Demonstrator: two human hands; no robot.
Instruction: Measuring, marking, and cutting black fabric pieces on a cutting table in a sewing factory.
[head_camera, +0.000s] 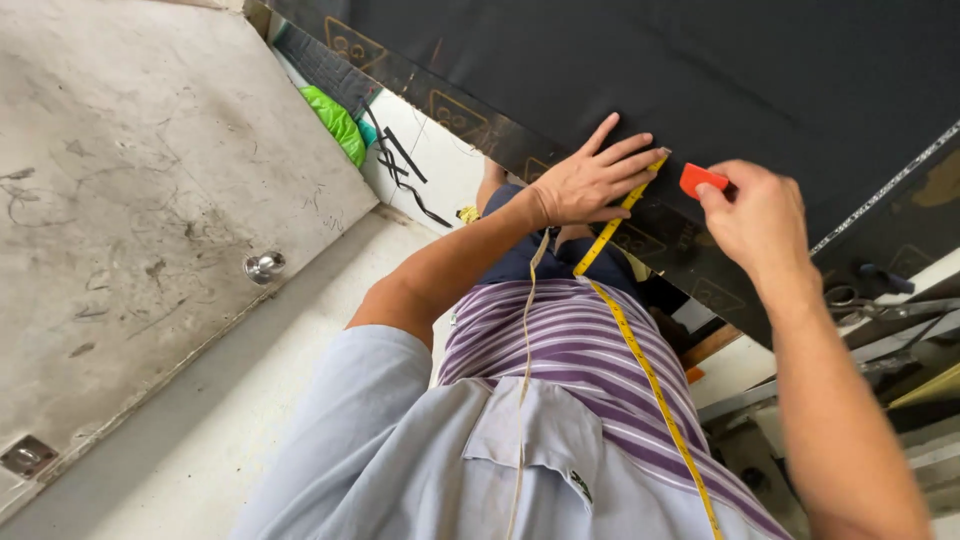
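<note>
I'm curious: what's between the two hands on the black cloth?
Head view: only bare black cloth between left hand and right hand, which holds red chalk.

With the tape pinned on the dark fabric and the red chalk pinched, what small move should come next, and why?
Probably bring the red chalk down to the black fabric at the tape's end. The left hand presses the yellow measuring tape flat there, while the right hand holds the chalk just beside it.

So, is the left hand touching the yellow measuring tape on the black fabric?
Touching: the head view shows the left hand pressed flat on the black fabric, fingers pinning the yellow measuring tape.
</note>
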